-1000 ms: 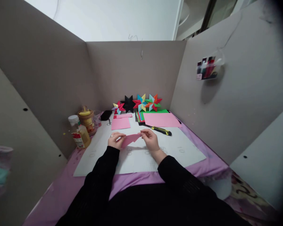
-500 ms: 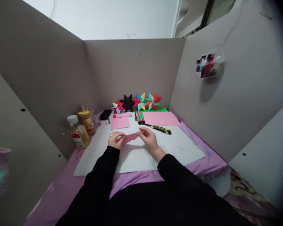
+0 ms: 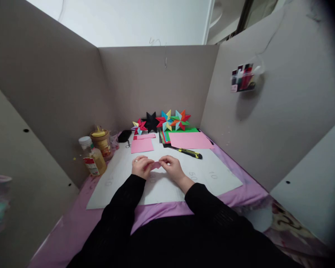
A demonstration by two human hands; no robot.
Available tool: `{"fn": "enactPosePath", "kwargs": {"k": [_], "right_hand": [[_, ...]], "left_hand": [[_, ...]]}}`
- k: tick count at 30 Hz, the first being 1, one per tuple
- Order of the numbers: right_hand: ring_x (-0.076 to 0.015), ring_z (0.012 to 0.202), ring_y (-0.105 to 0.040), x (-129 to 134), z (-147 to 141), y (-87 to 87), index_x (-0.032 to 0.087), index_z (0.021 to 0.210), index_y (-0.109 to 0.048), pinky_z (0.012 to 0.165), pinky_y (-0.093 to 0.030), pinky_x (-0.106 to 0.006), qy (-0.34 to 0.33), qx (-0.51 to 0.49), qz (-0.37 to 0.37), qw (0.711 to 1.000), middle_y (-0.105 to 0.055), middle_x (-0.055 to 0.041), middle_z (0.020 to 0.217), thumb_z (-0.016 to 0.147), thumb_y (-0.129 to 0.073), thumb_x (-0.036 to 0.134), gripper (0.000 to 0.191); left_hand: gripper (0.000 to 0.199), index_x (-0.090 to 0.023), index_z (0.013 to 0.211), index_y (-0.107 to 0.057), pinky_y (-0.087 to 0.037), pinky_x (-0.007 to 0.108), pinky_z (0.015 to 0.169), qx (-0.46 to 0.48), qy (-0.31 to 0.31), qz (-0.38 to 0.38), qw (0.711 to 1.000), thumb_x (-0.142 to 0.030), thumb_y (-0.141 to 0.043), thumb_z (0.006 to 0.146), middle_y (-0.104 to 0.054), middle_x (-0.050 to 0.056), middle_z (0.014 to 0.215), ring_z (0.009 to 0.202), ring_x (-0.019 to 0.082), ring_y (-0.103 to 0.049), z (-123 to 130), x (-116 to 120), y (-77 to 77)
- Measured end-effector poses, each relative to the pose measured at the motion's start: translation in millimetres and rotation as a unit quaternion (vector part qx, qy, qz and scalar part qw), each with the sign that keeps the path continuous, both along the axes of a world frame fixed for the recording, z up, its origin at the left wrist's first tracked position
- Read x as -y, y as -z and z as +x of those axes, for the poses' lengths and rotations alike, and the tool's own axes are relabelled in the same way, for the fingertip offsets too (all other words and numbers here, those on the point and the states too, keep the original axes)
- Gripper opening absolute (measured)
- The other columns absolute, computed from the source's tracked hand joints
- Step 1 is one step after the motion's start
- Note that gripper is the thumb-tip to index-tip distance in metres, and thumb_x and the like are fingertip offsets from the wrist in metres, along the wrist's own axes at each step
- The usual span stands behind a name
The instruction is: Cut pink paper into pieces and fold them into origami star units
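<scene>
A small folded piece of pink paper point(image 3: 156, 165) is held between my two hands above the white sheet point(image 3: 167, 193). My left hand point(image 3: 142, 166) pinches its left end, and my right hand point(image 3: 171, 167) pinches the right end with thumb and fingers. Much of the piece is covered by my fingers. Just beyond my left hand lies a pink paper square point(image 3: 142, 145), with narrow pink strips point(image 3: 145, 137) behind it. A black and yellow cutter point(image 3: 190, 153) lies beyond my right hand, in front of a large pink sheet point(image 3: 191, 140).
Folded paper stars point(image 3: 166, 121) stand along the back panel point(image 3: 156, 82). At the left are a glue bottle point(image 3: 93, 158), a brown pot point(image 3: 102, 143), small scissors point(image 3: 128, 144) and a black object point(image 3: 125, 136). A clear holder point(image 3: 244, 79) hangs on the right panel.
My hands have come closer together, the left one moving right and the right one slightly left. Less of the pink piece shows between them.
</scene>
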State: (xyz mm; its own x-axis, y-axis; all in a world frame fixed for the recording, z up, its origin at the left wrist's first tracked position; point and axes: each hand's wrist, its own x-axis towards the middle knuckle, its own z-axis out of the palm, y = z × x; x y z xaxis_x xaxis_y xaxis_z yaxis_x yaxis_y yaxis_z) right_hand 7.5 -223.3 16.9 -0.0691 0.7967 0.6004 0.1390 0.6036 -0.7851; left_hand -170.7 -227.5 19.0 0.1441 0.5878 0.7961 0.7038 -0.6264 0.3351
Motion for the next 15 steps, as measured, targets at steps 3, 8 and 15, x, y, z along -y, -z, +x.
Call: {"fn": "enactPosePath", "kwargs": {"k": [3, 8, 15], "right_hand": [[-0.0156, 0.068, -0.058, 1.5, 1.1, -3.5, 0.019, 0.074, -0.067, 0.066, -0.046, -0.028, 0.004, 0.006, 0.002, 1.0, -0.066, -0.0029, 0.074, 0.075, -0.062, 0.025, 0.008], [-0.0148, 0.065, -0.054, -4.1, 12.7, -7.2, 0.019, 0.07, -0.063, 0.061, -0.042, -0.026, 0.034, -0.011, -0.014, 0.999, -0.061, -0.0007, 0.069, 0.076, -0.06, 0.026, 0.01], [-0.0146, 0.068, -0.054, -5.4, 10.4, -7.2, 0.019, 0.08, -0.058, 0.061, -0.044, -0.026, 0.026, -0.047, -0.018, 0.998, -0.059, -0.0013, 0.075, 0.078, -0.057, 0.032, 0.013]], "left_hand": [[0.011, -0.024, 0.076, -0.069, -0.031, 0.041, 0.089, -0.013, -0.011, 0.005, 1.0, -0.029, -0.06, 0.08, -0.071, 0.0, 0.075, 0.089, 0.022, -0.06, -0.8, 2.3, -1.7], [0.011, -0.024, 0.071, -0.069, -0.038, 0.039, 0.083, 0.03, -0.029, 0.02, 0.999, -0.028, -0.062, 0.078, -0.07, 0.0, 0.069, 0.085, 0.023, -0.06, -11.9, -3.7, 0.9], [0.013, -0.022, 0.072, -0.07, -0.044, 0.037, 0.079, 0.074, -0.029, 0.042, 0.996, -0.03, -0.062, 0.078, -0.07, 0.002, 0.068, 0.078, 0.021, -0.058, -13.1, -8.7, 3.0]]}}
